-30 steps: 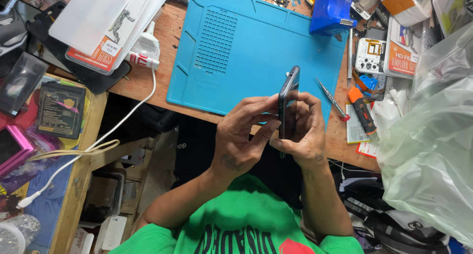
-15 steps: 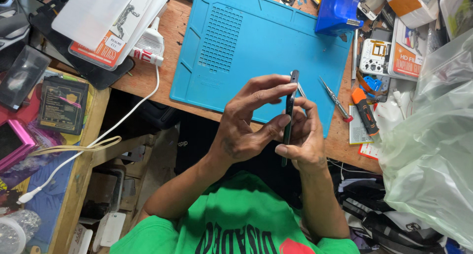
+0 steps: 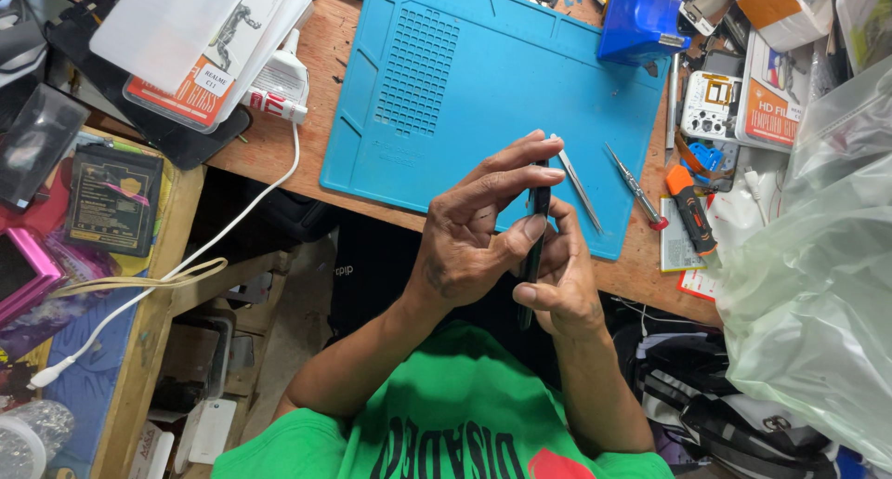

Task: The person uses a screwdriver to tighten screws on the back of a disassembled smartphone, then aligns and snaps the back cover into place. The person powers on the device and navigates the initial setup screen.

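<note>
- A person in a green printed shirt holds a thin black phone (image 3: 536, 247) edge-on over the near edge of the wooden desk (image 3: 316, 117), both hands clamped on it.
- The left hand (image 3: 474, 228) grips one side, fingers stretched across the top end and thumb pressed on the edge.
- The right hand (image 3: 562, 279) cups the other side, thumb low on the phone.
- Just beyond the hands, slim metal tweezers (image 3: 578, 183) and a red-tipped screwdriver (image 3: 636, 187) lie on a blue silicone work mat (image 3: 465, 79).
- An orange-and-black tool (image 3: 691, 221) lies right of the mat, near a clear plastic bag (image 3: 818, 275).
- A white cable (image 3: 223, 237) trails off the desk at left.
</note>
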